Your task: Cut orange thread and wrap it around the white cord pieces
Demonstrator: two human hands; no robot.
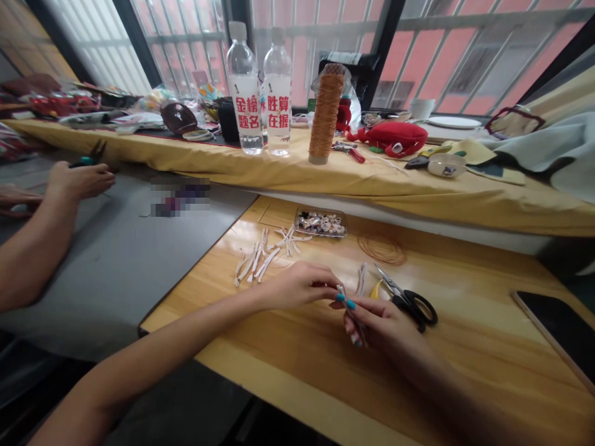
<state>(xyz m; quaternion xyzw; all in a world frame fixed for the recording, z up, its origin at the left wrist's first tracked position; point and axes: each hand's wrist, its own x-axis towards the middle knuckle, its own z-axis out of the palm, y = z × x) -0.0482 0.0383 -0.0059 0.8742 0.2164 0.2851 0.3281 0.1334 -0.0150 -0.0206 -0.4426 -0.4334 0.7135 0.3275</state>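
Over the wooden table, my left hand (pixel 312 282) and my right hand (pixel 375 314) meet at a thin pale strip (pixel 341 289). The left fingertips pinch its upper end. Just below, the right thumb and fingers, with blue nails, close around it, and part of the strip is hidden behind them. Beside the right hand lie scissors (pixel 413 303) with black handles, blades apart. A pale strip (pixel 361 279) and a small yellow piece (pixel 376 289) sit close to the blades. Several white strips (pixel 256 261) are scattered beyond my left forearm.
A clear tray (pixel 297 231) of small beads and a coil of tan cord (pixel 382 250) are farther back. A phone (pixel 555 328) lies right. Two bottles (pixel 251 68) and a cord spool (pixel 326 118) stand on the ledge. Left, another person's hand (pixel 77 179) holds pliers (pixel 96 152).
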